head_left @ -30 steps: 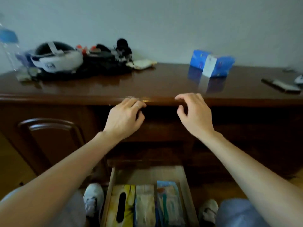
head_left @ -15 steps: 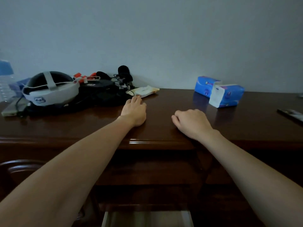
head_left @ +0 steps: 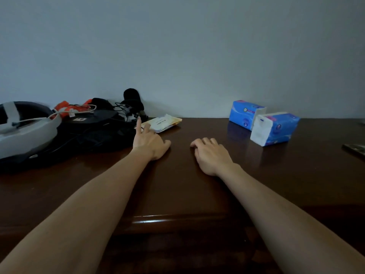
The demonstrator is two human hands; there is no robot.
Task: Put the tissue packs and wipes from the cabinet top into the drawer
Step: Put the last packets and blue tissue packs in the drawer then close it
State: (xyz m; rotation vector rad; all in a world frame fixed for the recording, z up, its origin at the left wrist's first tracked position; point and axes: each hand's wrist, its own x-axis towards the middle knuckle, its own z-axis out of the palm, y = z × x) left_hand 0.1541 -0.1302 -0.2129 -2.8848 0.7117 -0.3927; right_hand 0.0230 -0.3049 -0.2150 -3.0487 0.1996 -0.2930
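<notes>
Two tissue packs (head_left: 264, 122), one wipes pack (head_left: 165, 123).

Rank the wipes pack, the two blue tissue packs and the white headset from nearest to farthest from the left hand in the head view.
1. Wipes pack: right at the left hand's fingers, toward the wall.
2. Headset: off to the left, beyond the black clutter.
3. Rear tissue pack: to the right, near the wall.
4. Front tissue pack: farthest right.
The headset and the rear tissue pack are close to call.

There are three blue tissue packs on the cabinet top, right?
Not quite: the head view shows two blue tissue packs, one nearer the wall and one in front of it. Both sit on the cabinet top.
</notes>
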